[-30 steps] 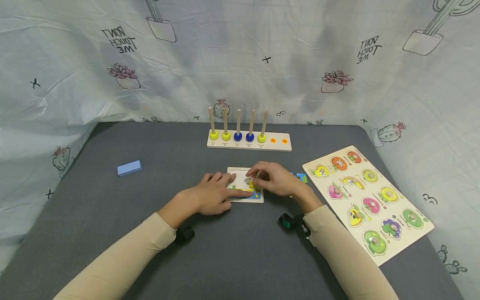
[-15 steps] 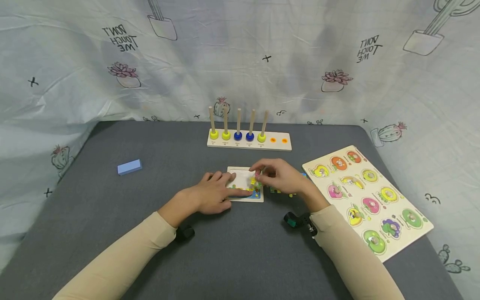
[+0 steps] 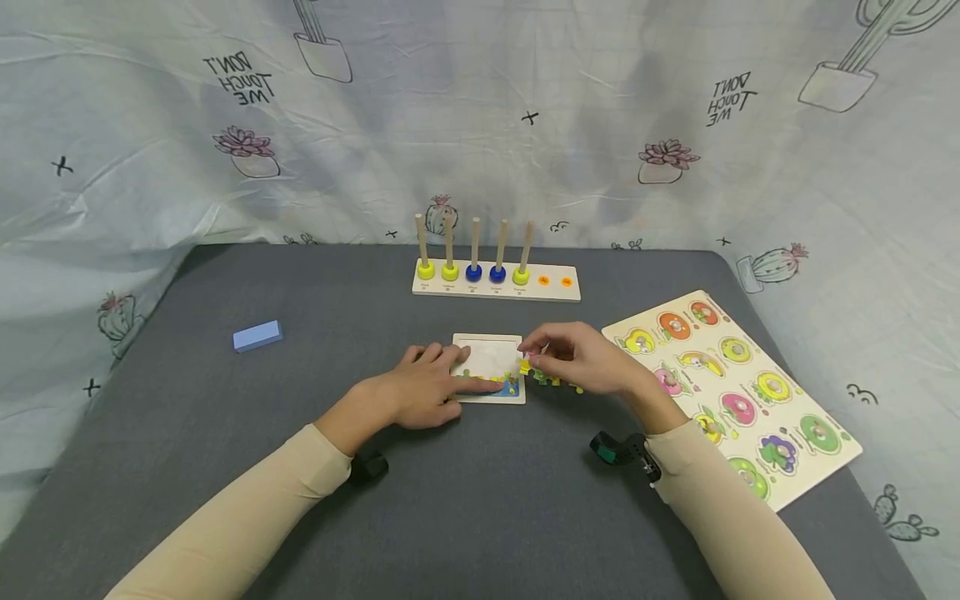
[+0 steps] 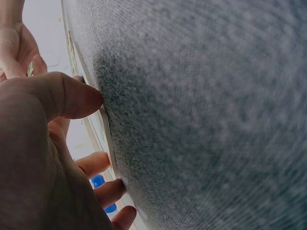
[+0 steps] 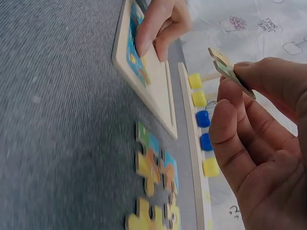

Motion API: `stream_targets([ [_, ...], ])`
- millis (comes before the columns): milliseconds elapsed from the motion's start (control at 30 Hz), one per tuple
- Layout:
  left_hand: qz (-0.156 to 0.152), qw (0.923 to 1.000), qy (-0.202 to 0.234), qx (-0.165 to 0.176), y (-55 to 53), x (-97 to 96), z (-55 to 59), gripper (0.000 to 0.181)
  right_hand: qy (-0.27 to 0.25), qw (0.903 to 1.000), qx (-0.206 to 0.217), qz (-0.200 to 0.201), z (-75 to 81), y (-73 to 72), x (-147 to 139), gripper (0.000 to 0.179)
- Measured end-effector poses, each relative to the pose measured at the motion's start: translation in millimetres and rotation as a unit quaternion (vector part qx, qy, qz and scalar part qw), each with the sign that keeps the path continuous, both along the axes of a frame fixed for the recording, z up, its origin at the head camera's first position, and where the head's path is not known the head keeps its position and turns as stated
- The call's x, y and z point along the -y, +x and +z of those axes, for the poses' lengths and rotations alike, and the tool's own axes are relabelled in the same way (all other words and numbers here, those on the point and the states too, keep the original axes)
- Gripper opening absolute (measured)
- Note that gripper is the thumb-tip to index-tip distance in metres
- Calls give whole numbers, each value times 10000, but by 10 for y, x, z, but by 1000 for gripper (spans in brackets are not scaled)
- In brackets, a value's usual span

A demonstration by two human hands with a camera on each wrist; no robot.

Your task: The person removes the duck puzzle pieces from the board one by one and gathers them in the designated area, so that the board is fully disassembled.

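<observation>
My left hand (image 3: 412, 392) rests on a small wooden jigsaw tray (image 3: 491, 354), its index finger stretched over the fitted blue pieces along the near side. In the left wrist view, the thumb (image 4: 79, 96) lies at the tray's edge. My right hand (image 3: 577, 358) pinches one jigsaw piece (image 5: 229, 73) between thumb and fingers, raised just off the tray's right side. Green and yellow show on that piece. Below it several loose jigsaw pieces (image 5: 148, 167) lie on the grey cloth, partly hidden by the right hand in the head view.
Behind the tray stands a pegboard (image 3: 497, 290) with yellow and blue rings on upright pegs. A large fruit puzzle board (image 3: 802, 475) lies at the right, partly under the right forearm. To the left is a blue block (image 3: 257, 336). A patterned curtain (image 3: 450, 100) hangs behind the table.
My right hand has drawn back to the right with the jigsaw piece, from above the tray to beside it. The left hand has stayed in place.
</observation>
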State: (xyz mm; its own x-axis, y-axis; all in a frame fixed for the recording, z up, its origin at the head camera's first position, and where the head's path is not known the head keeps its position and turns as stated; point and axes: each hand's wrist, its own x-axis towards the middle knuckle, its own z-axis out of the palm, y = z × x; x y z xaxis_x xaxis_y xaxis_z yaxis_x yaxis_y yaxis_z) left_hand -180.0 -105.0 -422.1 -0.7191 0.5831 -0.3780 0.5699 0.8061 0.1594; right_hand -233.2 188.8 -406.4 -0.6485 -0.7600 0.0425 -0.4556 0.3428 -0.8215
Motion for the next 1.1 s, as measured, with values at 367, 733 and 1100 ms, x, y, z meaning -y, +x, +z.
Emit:
stream_targets([
  [367,-4,10000,84,-16,10,9,5,59,45,9999,64,-135,2,14,-243,17],
  [733,-34,9998,198,-80,12,23,-4,59,87,9994,-327,-93,21,29,-435,19],
  [1100,-35,9996,263,-96,26,15,37,58,173,9991,-184,-335,31,37,-664,15],
])
